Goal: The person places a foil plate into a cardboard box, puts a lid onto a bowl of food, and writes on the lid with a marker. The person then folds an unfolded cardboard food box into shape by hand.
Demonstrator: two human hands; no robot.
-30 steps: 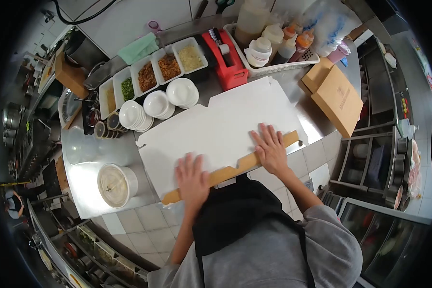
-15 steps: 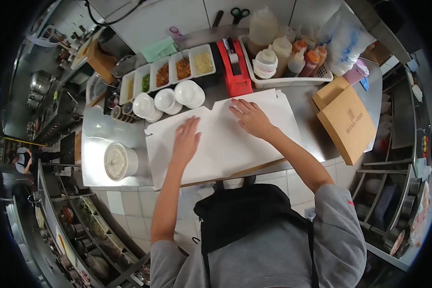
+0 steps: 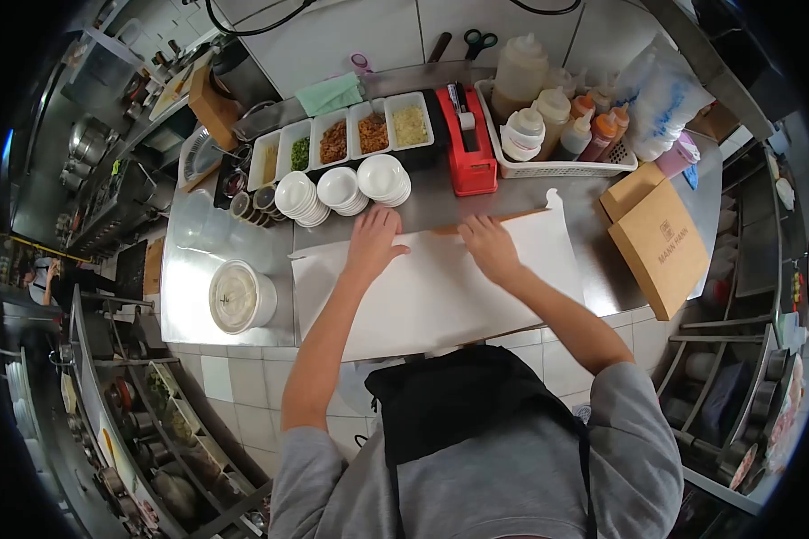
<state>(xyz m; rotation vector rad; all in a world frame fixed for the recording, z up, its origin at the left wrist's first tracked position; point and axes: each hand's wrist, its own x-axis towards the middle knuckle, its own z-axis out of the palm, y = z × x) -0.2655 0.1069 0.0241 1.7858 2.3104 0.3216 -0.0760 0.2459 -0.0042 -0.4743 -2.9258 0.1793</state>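
A flat cardboard box blank (image 3: 440, 292), white on top with brown showing along its far edge, lies on the steel table in front of me. My left hand (image 3: 374, 244) has its fingers curled over the far edge, thumb out to the side on the white face. To its right, my right hand (image 3: 490, 248) bends its fingers over the same edge, where a brown strip is turned up. The fingertips of both hands are partly hidden behind the edge. A notched tab sticks up at the far right corner.
Stacked white bowls (image 3: 342, 190) stand just beyond my left hand, before a row of topping trays (image 3: 333, 142). Behind the blank are a red tape dispenser (image 3: 469, 148) and a basket of squeeze bottles (image 3: 566, 168). A folded brown box (image 3: 661, 242) lies right, a lidded tub (image 3: 243, 296) left.
Both hands have gone from lying spread on the white sheet to bending over its far edge. That edge is now folded, showing brown. The view has shifted slightly.
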